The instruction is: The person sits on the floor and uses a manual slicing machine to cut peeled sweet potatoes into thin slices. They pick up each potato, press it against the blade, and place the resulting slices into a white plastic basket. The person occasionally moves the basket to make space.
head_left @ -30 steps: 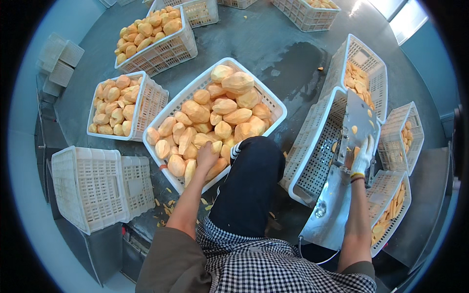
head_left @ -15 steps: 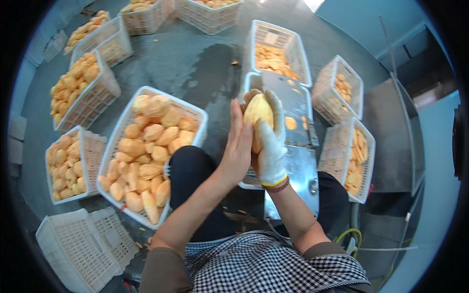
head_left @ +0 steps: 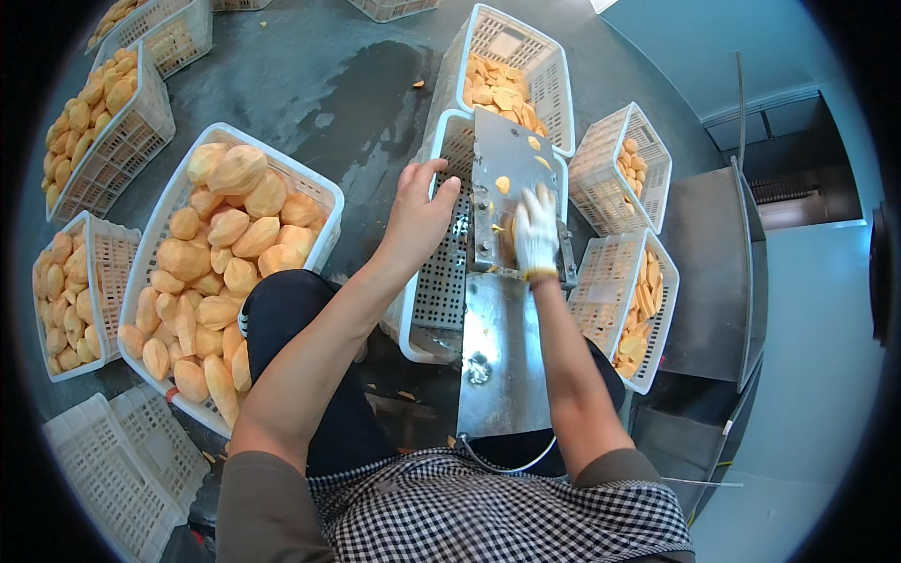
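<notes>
My right hand (head_left: pixel 537 235), in a white knitted glove with a yellow cuff, presses down on a metal slicing board (head_left: pixel 497 169), its fingers pointing away from me. Orange-yellow flesh shows at the glove's left edge; the rest of the peeled sweet potato is hidden under the palm. Slices (head_left: pixel 503 185) cling to the board. Bare and empty, my left hand (head_left: pixel 420 214) hovers above the left rim of the white crate (head_left: pixel 413 319) under the board, thumb apart from its bent fingers. A shiny metal plate (head_left: pixel 507 347) runs from the board toward my lap.
Left of my knee stands a white crate (head_left: pixel 324 192) of peeled sweet potatoes (head_left: pixel 235 230). More filled crates line the far left. Crates of slices (head_left: pixel 497 94) stand beyond the board and at its right (head_left: pixel 638 310). Stacked crates (head_left: pixel 122 469) lie lower left; a metal cabinet (head_left: pixel 709 272) stands right.
My hands have parted. The right one has brought the peeled sweet potato down from between both palms onto the board; the left has let go and moved left. The view has shifted.
</notes>
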Demonstrator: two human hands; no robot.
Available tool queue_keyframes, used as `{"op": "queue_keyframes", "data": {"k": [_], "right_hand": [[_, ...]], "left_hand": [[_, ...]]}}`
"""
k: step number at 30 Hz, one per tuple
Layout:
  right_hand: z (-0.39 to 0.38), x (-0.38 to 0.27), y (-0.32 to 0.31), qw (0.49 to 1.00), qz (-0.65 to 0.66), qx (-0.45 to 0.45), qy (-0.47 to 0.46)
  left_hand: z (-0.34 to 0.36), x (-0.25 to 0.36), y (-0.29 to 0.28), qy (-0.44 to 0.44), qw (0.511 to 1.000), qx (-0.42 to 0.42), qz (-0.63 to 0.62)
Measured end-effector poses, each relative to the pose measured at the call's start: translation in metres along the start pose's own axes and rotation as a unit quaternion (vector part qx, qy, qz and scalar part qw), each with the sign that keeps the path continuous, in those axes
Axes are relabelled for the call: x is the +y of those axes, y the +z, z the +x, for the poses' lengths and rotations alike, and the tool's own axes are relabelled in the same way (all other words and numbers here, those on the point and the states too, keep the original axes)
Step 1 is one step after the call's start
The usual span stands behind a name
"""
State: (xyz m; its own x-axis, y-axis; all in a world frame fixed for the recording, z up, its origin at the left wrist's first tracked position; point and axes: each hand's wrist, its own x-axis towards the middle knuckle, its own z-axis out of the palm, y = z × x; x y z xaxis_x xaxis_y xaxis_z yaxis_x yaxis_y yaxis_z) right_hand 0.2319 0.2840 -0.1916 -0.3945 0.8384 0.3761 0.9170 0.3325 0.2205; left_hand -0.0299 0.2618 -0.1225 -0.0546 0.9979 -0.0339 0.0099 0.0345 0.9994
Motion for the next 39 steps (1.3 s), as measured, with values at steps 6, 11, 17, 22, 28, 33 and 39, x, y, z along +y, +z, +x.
{"op": "queue_keyframes", "data": {"k": [6, 11, 17, 22, 28, 33, 39], "right_hand": [[-0.066, -0.061, -0.064, 0.916, 0.355, -0.112, 0.147], [-0.037, -0.04, -0.045, 0.996, 0.025, -0.077, -0.023], [-0.012, -0.021, 0.016, 0.987, 0.138, -0.074, 0.049], [-0.072, -0.029, -0.062, 0.967, 0.236, -0.074, 0.063], [0.007, -0.011, -0.06, 0.935, 0.326, -0.02, 0.139], [-0.002, 0.0, 0.021, 0.978, 0.189, -0.08, 0.038], [-0.085, -0.044, -0.064, 0.976, 0.078, -0.156, 0.134]], "left_hand": [[-0.001, 0.001, -0.028, -0.032, 0.998, 0.019, -0.051], [0.003, -0.002, -0.003, -0.028, 0.994, -0.017, -0.106], [0.008, -0.01, -0.009, -0.077, 0.995, -0.045, -0.045], [0.004, 0.003, -0.02, -0.093, 0.989, -0.052, -0.104], [0.003, 0.005, -0.02, -0.125, 0.981, -0.073, -0.132], [0.005, 0.017, -0.02, -0.145, 0.977, -0.084, -0.132], [-0.005, 0.025, -0.017, -0.15, 0.968, -0.094, -0.176]]}}
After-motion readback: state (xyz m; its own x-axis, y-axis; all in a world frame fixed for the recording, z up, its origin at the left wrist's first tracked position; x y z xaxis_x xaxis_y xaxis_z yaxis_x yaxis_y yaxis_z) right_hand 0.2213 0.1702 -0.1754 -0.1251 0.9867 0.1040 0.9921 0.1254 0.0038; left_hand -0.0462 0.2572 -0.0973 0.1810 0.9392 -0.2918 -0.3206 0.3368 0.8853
